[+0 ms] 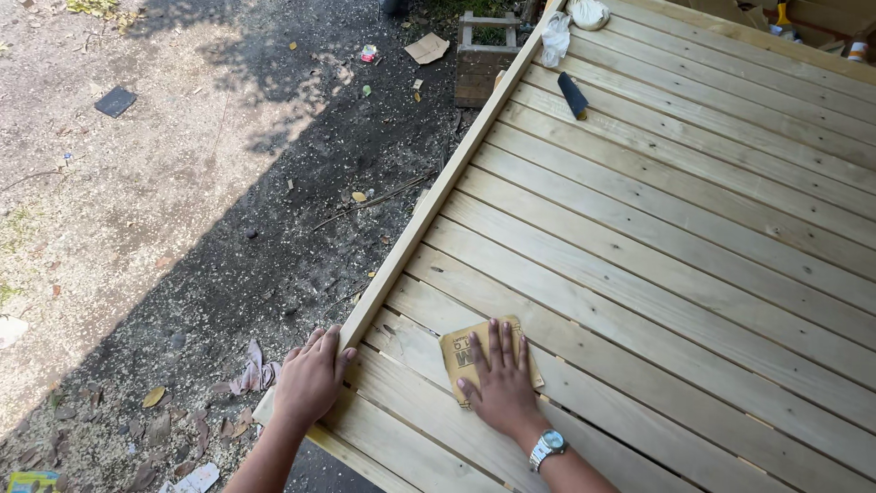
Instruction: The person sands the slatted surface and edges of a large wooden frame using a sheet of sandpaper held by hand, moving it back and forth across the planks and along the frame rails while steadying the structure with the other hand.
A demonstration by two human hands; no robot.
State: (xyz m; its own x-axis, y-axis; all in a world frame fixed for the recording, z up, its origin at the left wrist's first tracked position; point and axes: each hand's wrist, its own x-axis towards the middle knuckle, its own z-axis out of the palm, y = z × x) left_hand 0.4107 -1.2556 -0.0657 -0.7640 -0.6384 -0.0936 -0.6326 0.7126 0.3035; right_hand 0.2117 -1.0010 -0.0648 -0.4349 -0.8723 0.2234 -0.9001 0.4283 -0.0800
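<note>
Right hand (500, 383) flat on sandpaper (467, 354) – left hand (308, 379) grips slatted panel (675, 228) edge; sawdust-strewn ground (182, 228) outdoors.

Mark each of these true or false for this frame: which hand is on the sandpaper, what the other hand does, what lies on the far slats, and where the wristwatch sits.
1. The right hand presses flat on a sheet of sandpaper. True.
2. The left hand holds a hammer. False: it grips the side rail of the slatted wooden frame.
3. A dark-handled tool lies on the far slats. True.
4. The wristwatch is on the left wrist. False: it is on the right wrist.
5. The sandpaper lies on the ground. False: it lies on the slats.
</note>
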